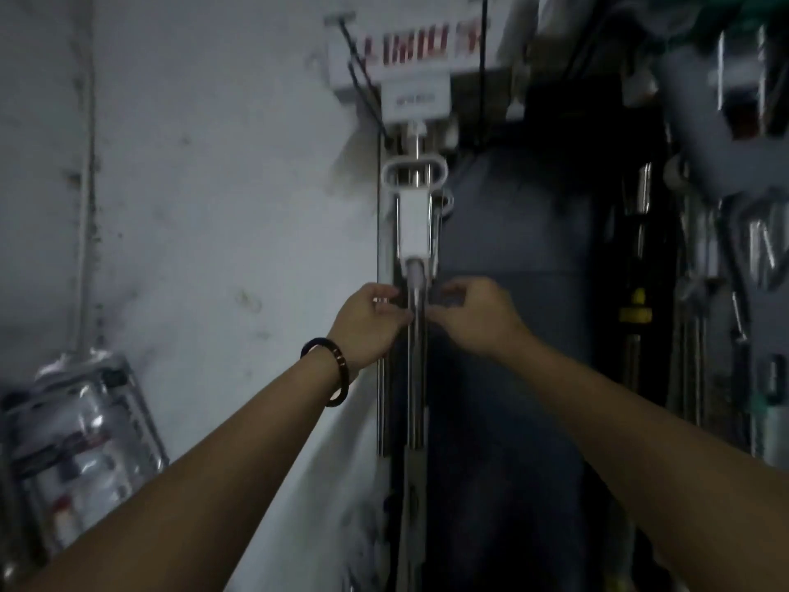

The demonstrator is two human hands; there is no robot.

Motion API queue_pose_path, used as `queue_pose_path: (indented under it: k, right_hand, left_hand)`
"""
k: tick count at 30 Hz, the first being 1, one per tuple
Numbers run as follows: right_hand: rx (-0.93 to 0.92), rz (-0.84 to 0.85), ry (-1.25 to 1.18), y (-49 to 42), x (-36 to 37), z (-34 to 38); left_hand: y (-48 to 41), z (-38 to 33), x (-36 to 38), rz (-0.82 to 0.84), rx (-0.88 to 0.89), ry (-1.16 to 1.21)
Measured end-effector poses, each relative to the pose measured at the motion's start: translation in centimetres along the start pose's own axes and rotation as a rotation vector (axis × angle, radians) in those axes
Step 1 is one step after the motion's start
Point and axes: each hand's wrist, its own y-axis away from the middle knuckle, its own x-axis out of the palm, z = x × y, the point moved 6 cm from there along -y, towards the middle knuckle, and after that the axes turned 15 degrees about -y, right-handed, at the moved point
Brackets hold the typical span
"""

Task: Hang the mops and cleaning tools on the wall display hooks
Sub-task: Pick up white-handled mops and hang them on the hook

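Item 1, 8 o'clock: clear-wrapped package (81,455), leaning near the white wall (205,198); contents blurred.

Item 2, centre-left: left hand (369,324), dark bracelet (326,371) on the wrist. Fingers curl in from 9 o'clock and pinch the shaft at their tips. The grip is light, not a full wrap.

Item 3, centre: mop (416,369), hanging upright at the edge of the dark display panel (512,292). Its white loop handle (414,175) sits at 12 o'clock on a hook (416,136) below a red-lettered sign (410,49). The metal shaft runs down towards 6 o'clock; the head is out of sight.

Handling, judged: stiff, smooth metal tube, probably slippery, light for its length and apt to swing from the hook. Best held on the shaft just below the white collar, steadied from both sides.

Item 4, centre-right: right hand (474,318), mirroring the left from 3 o'clock. Fingertips pinch the same shaft at matching height.

Item 5, 3 o'clock: other hanging tools (691,292), metal-handled, one with a yellow tag (636,309). Details are too dark to tell.
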Motion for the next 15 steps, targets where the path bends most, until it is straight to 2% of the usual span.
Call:
queue_pose_path:
  k: [8, 12, 15]
  right_hand:
    - [0.474, 0.099, -0.227, 13.7, 3.2, -16.1]
    - [0.763, 0.085, -0.288, 22.0, 5.5, -24.8]
    - [0.952, 0.158, -0.271, 28.8, 8.9, -30.7]
  left_hand:
    - [12.1, 15.2, 9.9, 0.238, -0.244, 0.062]
    - [18.4, 23.8, 15.6, 0.327, -0.472, 0.115]
    - [22.9, 29.5, 18.9, 0.407, -0.651, 0.106]
